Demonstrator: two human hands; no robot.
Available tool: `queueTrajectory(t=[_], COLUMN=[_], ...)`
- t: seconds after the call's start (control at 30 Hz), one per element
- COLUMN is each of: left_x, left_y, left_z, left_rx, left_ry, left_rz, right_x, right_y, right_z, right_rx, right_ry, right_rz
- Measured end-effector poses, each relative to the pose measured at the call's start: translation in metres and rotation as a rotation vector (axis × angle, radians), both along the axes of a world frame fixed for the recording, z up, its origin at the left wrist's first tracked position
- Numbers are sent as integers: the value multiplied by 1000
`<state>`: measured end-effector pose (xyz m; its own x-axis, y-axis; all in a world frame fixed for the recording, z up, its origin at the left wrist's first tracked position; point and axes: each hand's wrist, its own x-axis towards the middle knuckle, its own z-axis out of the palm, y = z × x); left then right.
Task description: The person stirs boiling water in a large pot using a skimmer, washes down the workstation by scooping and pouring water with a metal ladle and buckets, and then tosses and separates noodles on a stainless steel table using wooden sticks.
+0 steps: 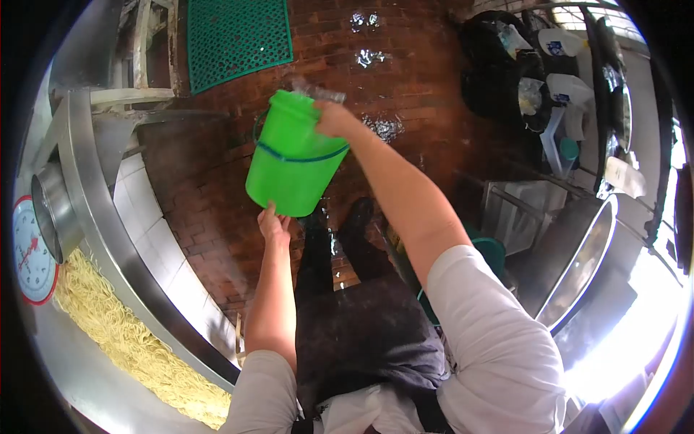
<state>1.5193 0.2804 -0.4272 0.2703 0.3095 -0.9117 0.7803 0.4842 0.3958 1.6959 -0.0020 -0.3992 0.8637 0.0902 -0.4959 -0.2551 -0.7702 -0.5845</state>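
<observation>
A bright green bucket (293, 177) with a blue handle hangs tilted over the wet floor, its mouth facing away from me. My right hand (335, 119) is closed on the rim at the right side. Below, my left hand (273, 223) holds the bottom edge, thumb against the outer wall. Clear water (324, 94) spills past the lip onto the brick floor (405, 145). The inside of the bucket is hidden from view.
A steel trough of noodles (137, 347) runs along the left, with a round dial scale (35, 249) beside it. A green perforated mat (238, 43) lies ahead. At right are black bags (491, 72), white jugs (567, 88) and a large metal bowl (582, 264).
</observation>
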Motion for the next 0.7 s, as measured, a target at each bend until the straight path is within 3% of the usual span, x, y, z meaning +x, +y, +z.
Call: queueTrajectory(t=[0.07, 0.17, 0.23, 0.33, 0.37, 0.5, 0.63, 0.7], left_x=[24, 38, 52, 70, 74, 81, 68, 51], left_y=[-33, -47, -63, -78, -80, -71, -44, -24], left_z=[16, -5, 13, 30, 32, 23, 10, 11], left_rx=[34, -75, -105, -150, -145, -216, -261, -240], left_ry=[0, -78, -83, -94, -82, -97, -102, -48], left_rz=[-22, -159, -174, -220, -229, -224, -241, -140], right_x=[-2, -8, -10, -15, -21, -43, -60, -69], right_y=[-38, -76, -92, -94, -92, -61, -4, 34], right_z=[-21, 23, 53, 95, 96, 152, 178, 182], right_rx=[-31, -19, 56, -81, -195, -318, -301, -240], right_ry=[-104, -21, 59, 43, -94, -134, -166, -117], right_rz=[-6, -217, -360, -472, -449, -371, -341, -346])
